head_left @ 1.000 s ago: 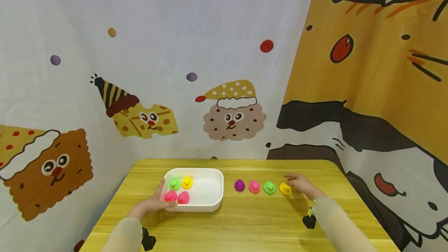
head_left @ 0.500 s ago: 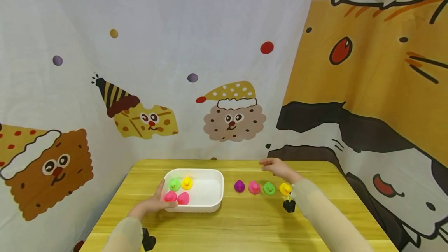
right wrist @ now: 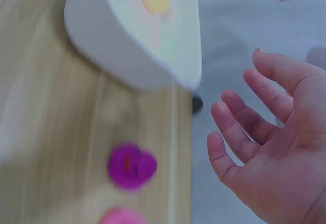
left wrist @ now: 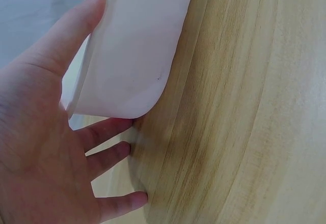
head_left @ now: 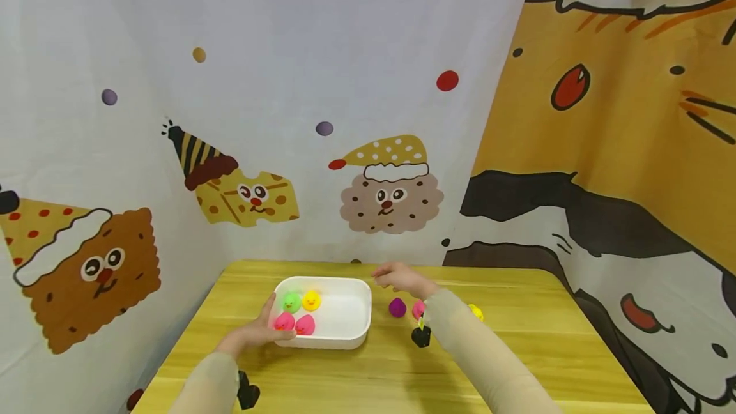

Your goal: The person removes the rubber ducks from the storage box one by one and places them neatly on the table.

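My left hand (head_left: 253, 332) holds the near left corner of a white plastic box (head_left: 370, 318). In the left wrist view the thumb lies along its rim, with the fingers spread at the end wall. Inside the box's left half are a green rubber duck (head_left: 291, 302), a yellow one (head_left: 312, 300) and two pink ducks (head_left: 305, 324). Just beyond the box's far right corner hovers my right hand (head_left: 405, 278), loosely curled around nothing. To the right of the box sit a purple duck (head_left: 397, 308), a pink duck (head_left: 418, 309) and a partly covered yellow duck (head_left: 476, 312).
The right sleeve (head_left: 466, 331) crosses over the row of ducks and hides part of it. A wooden table (head_left: 345, 382) bears everything. Behind its far edge hangs a white curtain (head_left: 276, 30) with cartoon prints.
My right hand has travelled left from above the yellow duck at the row's right end to the box's far right corner. The left hand keeps its place on the box.
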Action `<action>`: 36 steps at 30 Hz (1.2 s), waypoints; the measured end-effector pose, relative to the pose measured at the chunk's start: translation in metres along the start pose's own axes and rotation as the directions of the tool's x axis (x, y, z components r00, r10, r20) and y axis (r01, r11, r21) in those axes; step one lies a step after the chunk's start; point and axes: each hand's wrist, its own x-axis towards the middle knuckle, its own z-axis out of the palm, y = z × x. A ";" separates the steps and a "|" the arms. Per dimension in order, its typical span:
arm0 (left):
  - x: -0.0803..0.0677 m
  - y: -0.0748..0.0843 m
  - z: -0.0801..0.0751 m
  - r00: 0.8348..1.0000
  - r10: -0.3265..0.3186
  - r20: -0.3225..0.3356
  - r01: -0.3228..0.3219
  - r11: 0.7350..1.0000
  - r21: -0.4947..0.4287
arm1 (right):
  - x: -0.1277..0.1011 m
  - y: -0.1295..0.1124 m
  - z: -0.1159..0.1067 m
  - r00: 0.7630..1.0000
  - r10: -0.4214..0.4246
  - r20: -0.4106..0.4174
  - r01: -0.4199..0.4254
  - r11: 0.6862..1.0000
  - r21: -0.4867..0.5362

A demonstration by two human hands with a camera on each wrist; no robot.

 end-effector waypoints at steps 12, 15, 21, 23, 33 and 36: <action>-0.002 -0.001 0.003 1.000 0.013 -0.021 -0.013 1.000 -0.003 | 0.030 -0.019 0.069 0.997 0.004 0.082 -0.009 0.998 0.069; -0.002 -0.001 0.003 0.999 0.010 -0.036 -0.010 1.000 0.007 | 0.031 -0.025 0.081 0.994 0.018 0.108 -0.027 0.996 0.083; 0.001 -0.003 0.001 0.999 0.010 -0.043 -0.009 1.000 0.016 | 0.035 -0.036 0.105 0.989 0.044 0.141 -0.055 0.996 0.075; 0.001 -0.003 0.001 0.999 0.011 -0.042 -0.010 1.000 0.020 | 0.038 -0.037 0.113 0.984 0.059 0.167 -0.071 0.995 0.071; 0.003 -0.004 0.003 0.999 0.011 -0.043 -0.010 1.000 0.018 | 0.048 -0.041 0.143 0.958 0.105 0.267 -0.108 0.994 -0.003; 0.002 -0.003 0.001 0.999 0.013 -0.031 -0.013 1.000 0.023 | 0.048 -0.043 0.148 0.957 0.110 0.267 -0.104 0.994 -0.036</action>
